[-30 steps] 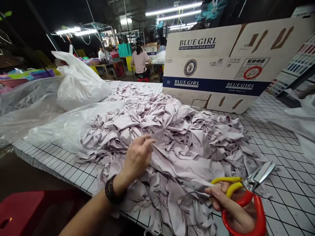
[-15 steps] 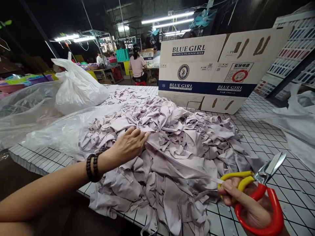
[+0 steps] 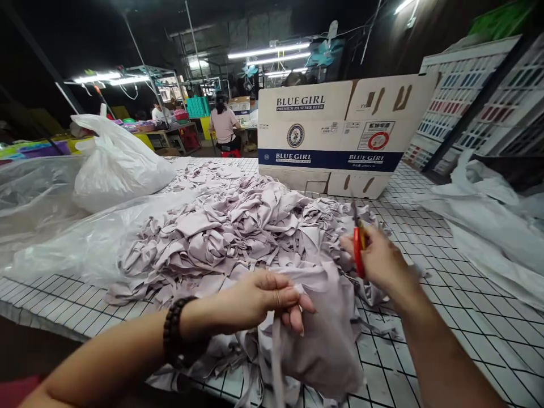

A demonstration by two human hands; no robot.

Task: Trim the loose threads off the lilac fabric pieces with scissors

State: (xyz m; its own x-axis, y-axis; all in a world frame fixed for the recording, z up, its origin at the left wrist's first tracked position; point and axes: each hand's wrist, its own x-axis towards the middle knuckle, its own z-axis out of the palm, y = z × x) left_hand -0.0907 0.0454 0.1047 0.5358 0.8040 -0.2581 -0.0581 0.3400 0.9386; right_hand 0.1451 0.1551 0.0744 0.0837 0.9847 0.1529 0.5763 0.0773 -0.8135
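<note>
At the near edge of the counter [image 3: 467, 317], the left hand [image 3: 259, 300] pinches a lilac fabric piece [image 3: 323, 340]. The right hand [image 3: 382, 262] is closed around red-handled scissors [image 3: 358, 255]. The cloth looks light and floppy, probably best held taut by its top fold.

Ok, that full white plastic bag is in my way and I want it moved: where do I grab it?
Probably by the gathered neck of the white plastic bag, coming from above: it sticks up in a narrow bunch, while the body bulges wide and smooth.

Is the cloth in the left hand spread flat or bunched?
Bunched: the left hand closes around the gathered cloth, which hangs down in folds.
</note>
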